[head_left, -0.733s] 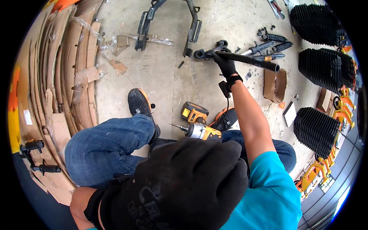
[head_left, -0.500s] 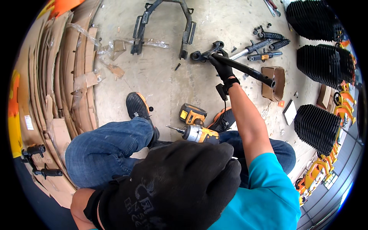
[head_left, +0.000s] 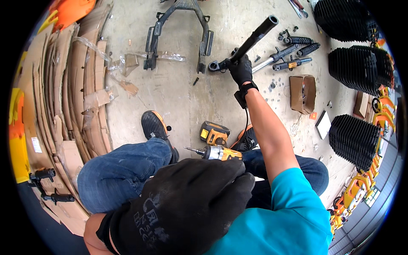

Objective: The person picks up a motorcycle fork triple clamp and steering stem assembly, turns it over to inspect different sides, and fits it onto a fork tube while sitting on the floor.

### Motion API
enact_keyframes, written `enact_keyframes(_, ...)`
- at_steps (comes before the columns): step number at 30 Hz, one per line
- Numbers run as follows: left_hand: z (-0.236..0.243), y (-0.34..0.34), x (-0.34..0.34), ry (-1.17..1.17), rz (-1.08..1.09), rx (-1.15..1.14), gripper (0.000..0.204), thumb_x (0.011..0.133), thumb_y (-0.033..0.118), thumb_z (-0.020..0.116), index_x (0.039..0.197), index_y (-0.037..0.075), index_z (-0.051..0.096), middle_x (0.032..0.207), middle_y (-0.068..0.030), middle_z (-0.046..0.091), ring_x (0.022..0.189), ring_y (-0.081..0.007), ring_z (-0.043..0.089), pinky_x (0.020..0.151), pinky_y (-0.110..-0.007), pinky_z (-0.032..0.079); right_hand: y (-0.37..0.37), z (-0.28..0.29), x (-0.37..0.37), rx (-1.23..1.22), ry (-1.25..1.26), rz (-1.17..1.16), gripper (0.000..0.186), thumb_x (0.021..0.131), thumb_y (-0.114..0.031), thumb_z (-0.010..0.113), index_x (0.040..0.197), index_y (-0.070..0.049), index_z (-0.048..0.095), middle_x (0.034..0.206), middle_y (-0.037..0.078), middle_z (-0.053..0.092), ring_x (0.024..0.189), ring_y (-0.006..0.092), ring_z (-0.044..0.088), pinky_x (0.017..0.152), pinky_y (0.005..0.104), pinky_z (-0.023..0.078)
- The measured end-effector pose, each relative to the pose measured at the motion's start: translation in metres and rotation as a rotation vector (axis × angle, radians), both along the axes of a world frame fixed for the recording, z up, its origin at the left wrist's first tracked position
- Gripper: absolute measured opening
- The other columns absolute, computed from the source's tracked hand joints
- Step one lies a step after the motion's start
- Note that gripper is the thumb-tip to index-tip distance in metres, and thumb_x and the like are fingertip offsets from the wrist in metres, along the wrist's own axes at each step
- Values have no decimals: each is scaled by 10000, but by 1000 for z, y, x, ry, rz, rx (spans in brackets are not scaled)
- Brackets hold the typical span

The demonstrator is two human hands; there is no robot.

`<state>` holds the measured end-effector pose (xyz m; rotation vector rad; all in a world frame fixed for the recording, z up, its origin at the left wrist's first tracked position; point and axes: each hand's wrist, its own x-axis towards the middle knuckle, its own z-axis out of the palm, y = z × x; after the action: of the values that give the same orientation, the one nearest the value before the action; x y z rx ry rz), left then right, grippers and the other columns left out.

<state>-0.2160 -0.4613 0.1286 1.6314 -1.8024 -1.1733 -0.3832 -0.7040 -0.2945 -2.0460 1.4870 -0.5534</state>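
Observation:
My right hand (head_left: 240, 70), in a black glove, is closed around a black steering stem (head_left: 257, 36). Its tube slants up to the right, and a clamp ring (head_left: 213, 66) shows at its lower left end. Very near the camera is my left hand (head_left: 191, 199), also gloved, with its back showing. Its fingers are bent and pressed together; whatever lies under them is hidden. Beyond it, a yellow and black impact driver (head_left: 221, 152) with a long bit lies between my shoes, partly covered by that hand.
Flattened cardboard (head_left: 63, 93) is stacked at left. A black forked frame (head_left: 157, 34) lies ahead. Right of the stem are shock absorbers (head_left: 293, 63), loose bolts and an open cardboard box (head_left: 302, 94). Black ribbed stacks (head_left: 355, 140) line the right side.
My right hand has turned the steering stem: its tube pointed down to the right and now points up to the right. The left hand has shifted slightly left and down.

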Motion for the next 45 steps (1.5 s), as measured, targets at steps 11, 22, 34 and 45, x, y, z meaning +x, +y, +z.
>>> enact_keyframes(11, -2, 8, 5, 82, -2, -27, 420, 755, -36, 671, 1165, 50, 709, 1160, -151, 691, 1050, -313, 675, 914, -420, 544, -9, 50, -12, 268, 235, -26, 454, 755, -456, 716, 953, -48, 724, 857, 162, 740, 854, 334, 717, 797, 414, 550)
enact_keyframes(22, -4, 1, 13, 34, -9, -55, 425, 784, -76, 591, 1189, 19, 674, 1137, -189, 694, 1065, -341, 660, 933, -433, 533, -89, 60, 17, 527, 271, -330, 372, 710, -397, 733, 833, -47, 764, 810, 162, 736, 750, 315, 719, 693, 411, 553)
enact_keyframes(34, -21, -12, 16, -53, 125, -44, 349, 822, 13, 627, 1168, 41, 661, 1101, -157, 689, 1024, -351, 673, 874, -435, 549, -129, 11, 1, 425, 311, -538, 474, 783, -456, 675, 944, -20, 766, 931, 211, 742, 909, 360, 721, 811, 427, 552)
enact_keyframes(45, -160, 36, -34, -359, -253, 32, 774, 731, 238, 765, 1413, 25, 470, 1342, -224, 531, 1151, -350, 567, 906, -476, 496, -84, 19, -23, 205, 158, -493, 670, 839, -540, 681, 1123, 65, 623, 1061, 307, 679, 1033, 416, 667, 878, 482, 530)
